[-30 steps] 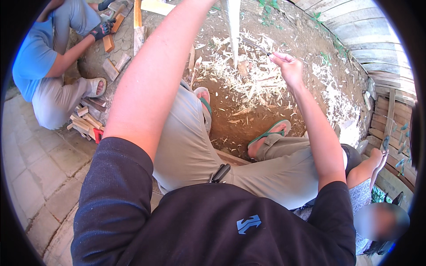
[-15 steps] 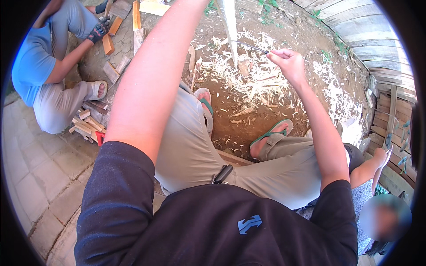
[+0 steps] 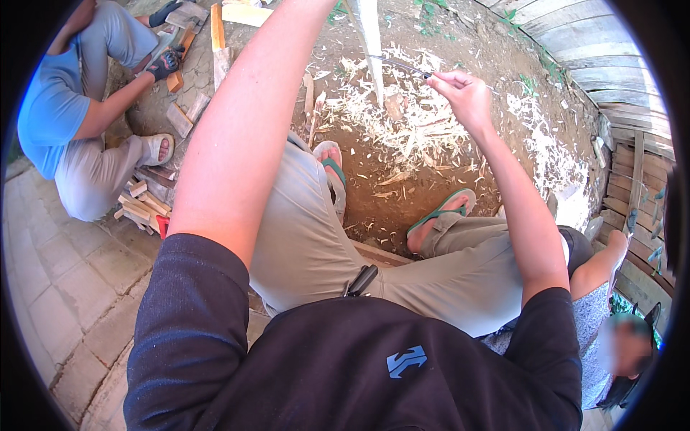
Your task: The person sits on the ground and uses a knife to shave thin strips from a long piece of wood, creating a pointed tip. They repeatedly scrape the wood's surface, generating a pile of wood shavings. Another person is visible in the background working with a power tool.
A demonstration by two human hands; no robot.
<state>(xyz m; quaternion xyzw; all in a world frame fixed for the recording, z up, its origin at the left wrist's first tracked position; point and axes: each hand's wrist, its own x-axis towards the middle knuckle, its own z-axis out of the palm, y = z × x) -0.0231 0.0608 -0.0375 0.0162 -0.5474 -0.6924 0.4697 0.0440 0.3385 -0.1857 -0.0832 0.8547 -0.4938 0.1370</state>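
My left arm (image 3: pixel 251 108) reaches up past the top edge, so its hand is hidden. A pale, whittled wooden stick (image 3: pixel 371 47) comes down from the top edge beside that arm and tapers to a point over the ground. Closed in a pinch, my right hand (image 3: pixel 463 97) holds a slender dark knife-like tool (image 3: pixel 406 67). Its thin end lies at the stick, seemingly across it; whether it cuts in cannot be made out.
Wood shavings (image 3: pixel 424 126) litter the soil around my sandalled feet. At left a gloved co-worker (image 3: pixel 54 122) handles wood near a pile of wood pieces (image 3: pixel 144 205). Another person (image 3: pixel 596 323) sits close at my right, by a plank wall (image 3: pixel 589 50).
My right hand has shifted slightly left and up, and the tool's thin end has moved a little higher along the stick. The co-worker's gloved hand has moved, and the person at right has turned.
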